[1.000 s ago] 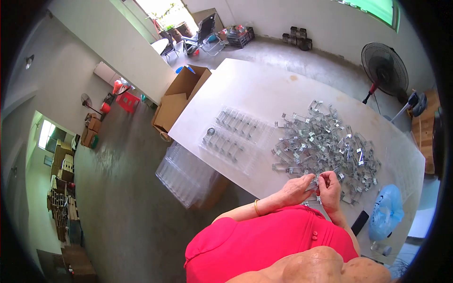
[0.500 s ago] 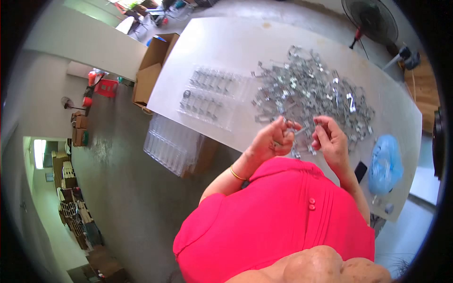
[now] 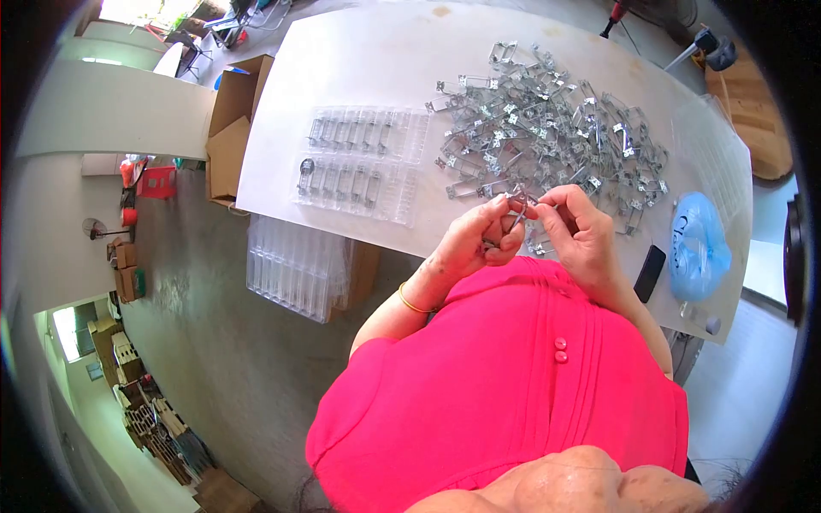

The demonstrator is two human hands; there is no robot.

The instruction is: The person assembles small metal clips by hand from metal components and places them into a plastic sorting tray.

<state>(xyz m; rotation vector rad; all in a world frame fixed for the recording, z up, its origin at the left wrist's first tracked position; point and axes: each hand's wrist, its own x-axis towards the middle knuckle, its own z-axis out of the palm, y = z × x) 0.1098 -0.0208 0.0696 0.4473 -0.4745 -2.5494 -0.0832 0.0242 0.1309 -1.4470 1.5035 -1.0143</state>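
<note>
My left hand (image 3: pixel 483 235) is closed on a small metal part (image 3: pixel 516 215) in front of my chest. The thumb and fingers of my right hand (image 3: pixel 579 231) pinch the other side of that part, close to my left fingertips. Just beyond both hands spreads a pile of metal clips (image 3: pixel 547 128) on the white table (image 3: pixel 359 60). To the left lie two clear plastic trays, an upper tray (image 3: pixel 409 137) and a lower tray (image 3: pixel 398 195), each holding several metal parts in its slots.
A blue plastic bag (image 3: pixel 697 248) and a black phone (image 3: pixel 650 274) lie at the right. Stacked clear trays (image 3: pixel 286 269) stand below the table's left edge, near an open cardboard box (image 3: pixel 229 154). A fan base stands beyond the table.
My right hand has moved left to meet my left hand, and its fingers now grip the metal part. The whole view has shifted, with the table higher in the frame.
</note>
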